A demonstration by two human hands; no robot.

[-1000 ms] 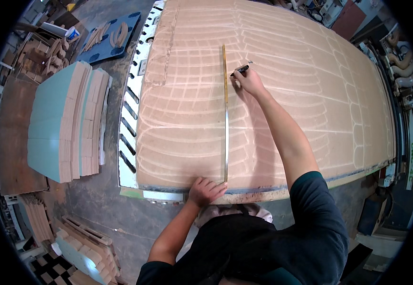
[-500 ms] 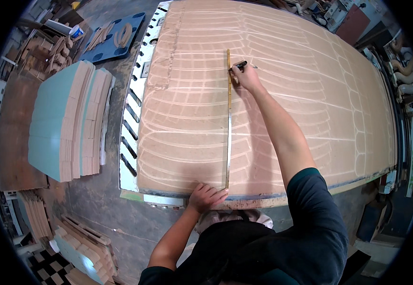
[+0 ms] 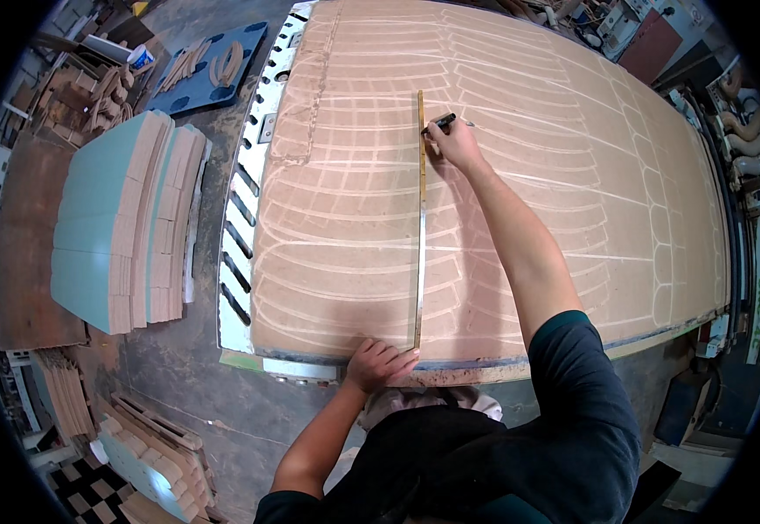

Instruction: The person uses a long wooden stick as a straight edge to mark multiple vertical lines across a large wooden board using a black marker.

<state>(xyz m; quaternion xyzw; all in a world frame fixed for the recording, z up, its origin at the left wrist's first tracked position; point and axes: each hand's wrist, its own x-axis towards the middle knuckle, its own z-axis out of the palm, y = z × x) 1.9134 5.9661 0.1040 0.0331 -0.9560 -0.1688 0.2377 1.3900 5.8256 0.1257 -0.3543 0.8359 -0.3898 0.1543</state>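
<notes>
A long, thin ruler (image 3: 422, 218) lies across the brown board (image 3: 528, 210), running from the near edge toward the far side. It looks yellowish at its ends and pale in the middle. My left hand (image 3: 378, 365) is at the board's near edge, fingers curled over the ruler's near end. Further up, my right hand (image 3: 454, 142) grips a black marker pen (image 3: 439, 123), its tip at the ruler's right edge. Curved and straight pale grooves cover the board's surface. The underside of my left hand is hidden.
A white slotted frame (image 3: 238, 262) borders the board's left side. On the floor to the left stand stacks of cut boards with pale green faces (image 3: 92, 218). Behind them, a blue pallet (image 3: 201, 74) carries curved wooden pieces. Hoses (image 3: 751, 131) and machinery line the right.
My right hand and the marker pen have shifted very slightly toward me along the ruler. The left hand and ruler stay almost in place.
</notes>
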